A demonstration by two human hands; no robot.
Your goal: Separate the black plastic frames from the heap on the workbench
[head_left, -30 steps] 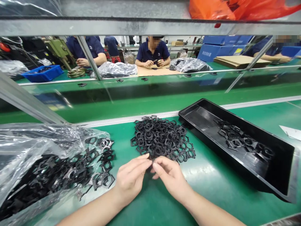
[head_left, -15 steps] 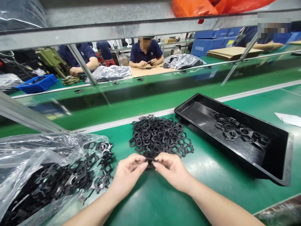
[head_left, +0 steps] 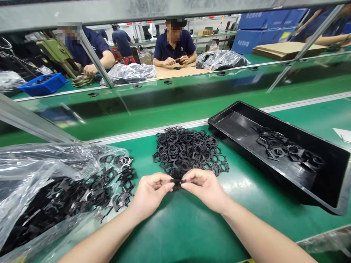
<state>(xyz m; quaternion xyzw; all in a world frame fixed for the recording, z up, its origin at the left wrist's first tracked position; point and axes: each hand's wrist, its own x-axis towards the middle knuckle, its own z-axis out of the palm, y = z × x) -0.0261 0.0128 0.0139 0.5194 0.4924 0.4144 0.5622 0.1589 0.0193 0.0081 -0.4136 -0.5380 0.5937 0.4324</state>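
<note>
I am watching two hands working one item: the left hand (head_left: 152, 191) and the right hand (head_left: 204, 188) are each pinching an end of a single small black plastic piece (head_left: 177, 181), thumbs and forefingers closed tight on it, the other fingers curling loosely underneath. The piece is hanging just above the green bench mat (head_left: 192, 230), at the near edge of one heap of black ring-shaped parts (head_left: 189, 151); the fingertips are sitting just beside the heap's closest rings, and I cannot tell whether they are touching them. To the right, one long black tray (head_left: 236, 133) is lying at an angle, its near corner just beside the heap, and it is holding one loose cluster of tray parts (head_left: 290, 151) toward its far end, too tangled for me to count. To the left, one clear plastic bag (head_left: 33, 171) is spilling more black parts from its mouth, near the left wrist. Open mat is showing under both forearms and between the right forearm and the tray. Across the line, two seated co-workers, one facing me (head_left: 175, 47) and one further left (head_left: 93, 45), are handling their own parts.
</note>
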